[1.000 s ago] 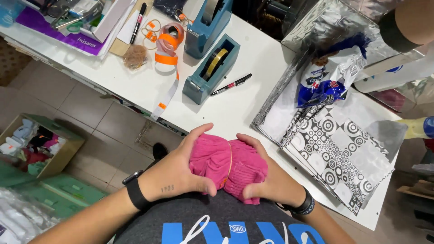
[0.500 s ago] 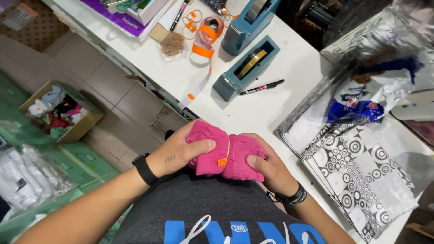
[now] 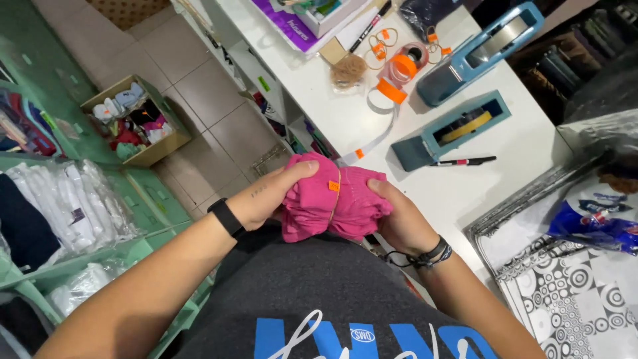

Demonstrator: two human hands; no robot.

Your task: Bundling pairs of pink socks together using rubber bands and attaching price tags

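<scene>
A rolled pink garment (image 3: 330, 203) with a band around its middle and a small orange tag is held close to my body, just off the white table's front edge (image 3: 425, 199). My left hand (image 3: 269, 196) grips its left half, thumb on top. My right hand (image 3: 402, 223) grips its right half from below and behind. Both hands are closed on the bundle.
On the table stand two blue tape dispensers (image 3: 452, 129) (image 3: 482, 53), a marker (image 3: 463, 161), orange tape rolls (image 3: 402, 70), rubber bands (image 3: 349, 70) and silver patterned bags (image 3: 565, 266). A cardboard box of clothes (image 3: 136, 119) sits on the tiled floor at left, near green shelving with bagged garments (image 3: 66, 199).
My head has turned left, so the table has slid right in view. The pink bundle now shows a band and an orange tag around its middle; both hands still grip it.
</scene>
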